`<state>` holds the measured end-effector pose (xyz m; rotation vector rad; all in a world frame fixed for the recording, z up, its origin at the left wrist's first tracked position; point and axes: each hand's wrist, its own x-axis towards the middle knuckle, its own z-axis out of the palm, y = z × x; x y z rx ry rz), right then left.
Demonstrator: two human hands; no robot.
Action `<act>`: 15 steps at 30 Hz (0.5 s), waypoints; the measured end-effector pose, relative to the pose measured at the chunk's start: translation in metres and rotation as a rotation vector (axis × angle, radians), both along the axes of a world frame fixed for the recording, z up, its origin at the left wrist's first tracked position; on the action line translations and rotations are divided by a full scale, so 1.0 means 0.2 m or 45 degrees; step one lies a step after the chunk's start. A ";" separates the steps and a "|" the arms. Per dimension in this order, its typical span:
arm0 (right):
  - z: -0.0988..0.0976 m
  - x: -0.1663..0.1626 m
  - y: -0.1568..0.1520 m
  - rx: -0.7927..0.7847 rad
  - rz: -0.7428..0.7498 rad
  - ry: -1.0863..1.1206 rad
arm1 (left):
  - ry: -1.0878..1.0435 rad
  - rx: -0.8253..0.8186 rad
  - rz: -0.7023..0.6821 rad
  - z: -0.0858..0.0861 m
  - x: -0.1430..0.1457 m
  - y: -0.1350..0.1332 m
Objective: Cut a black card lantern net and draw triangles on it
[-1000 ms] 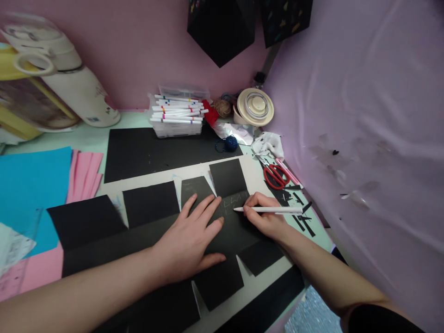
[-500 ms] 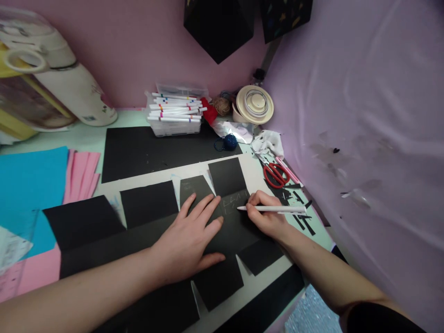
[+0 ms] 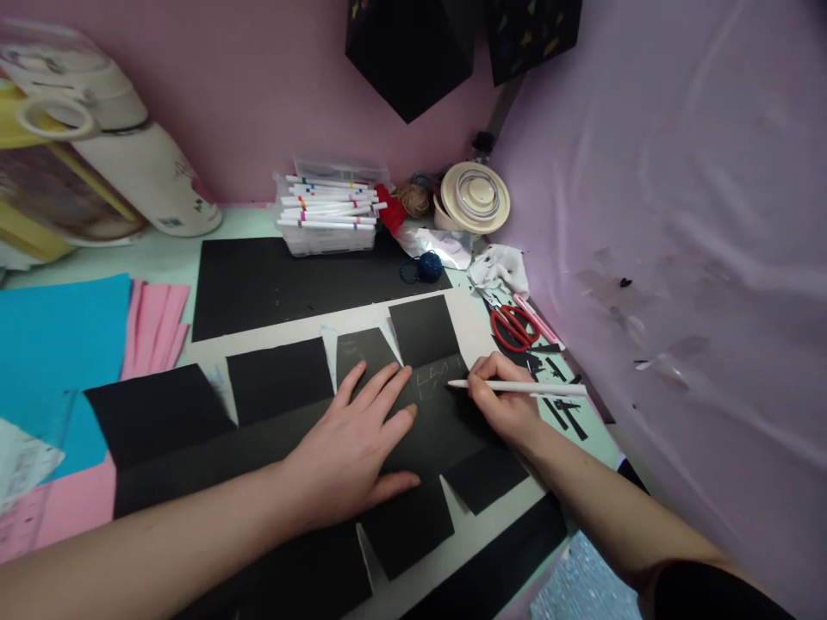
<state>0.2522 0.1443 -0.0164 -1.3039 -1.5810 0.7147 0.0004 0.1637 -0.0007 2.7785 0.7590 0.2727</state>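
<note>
A sheet of black paper [image 3: 271,430] with cut, folded flaps along both long edges lies on a pale board [image 3: 469,319]. My left hand [image 3: 368,430] rests on it with the fingers spread. In my right hand [image 3: 507,396] is a slim white pen [image 3: 556,389], pinched between thumb and fingers. Its tip points left, at or just over the paper; whether it touches I cannot tell. Just left of the tip, faint light lines [image 3: 430,379] form angular shapes on the black surface.
Red-handled scissors [image 3: 515,327], a pink cutter [image 3: 539,320] and black paper scraps [image 3: 562,405] lie at right. Behind are a box of white markers [image 3: 329,211], blue yarn [image 3: 428,267] and black paper [image 3: 258,288]. At left stand a white bottle [image 3: 148,172] and blue paper [image 3: 58,336].
My right hand and the pen have shifted slightly to the right, away from the light lines. My left hand stays spread in the same place on the paper.
</note>
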 end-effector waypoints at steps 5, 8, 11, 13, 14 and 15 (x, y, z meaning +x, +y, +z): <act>0.01 0.00 0.00 -0.048 -0.001 -0.104 | -0.003 -0.002 0.002 0.00 0.00 0.00; 0.01 0.00 0.00 -0.067 -0.001 -0.142 | 0.017 -0.002 0.002 0.00 0.00 0.00; 0.01 0.00 0.00 -0.071 -0.002 -0.166 | 0.037 -0.002 0.002 0.00 0.00 0.00; 0.01 0.00 0.00 -0.075 -0.004 -0.176 | 0.040 0.001 -0.001 0.00 0.00 0.00; 0.01 -0.01 0.00 -0.080 -0.006 -0.181 | 0.035 0.005 -0.001 -0.01 0.00 0.00; 0.01 -0.01 0.00 -0.085 -0.007 -0.184 | 0.024 0.008 0.001 -0.01 0.00 0.00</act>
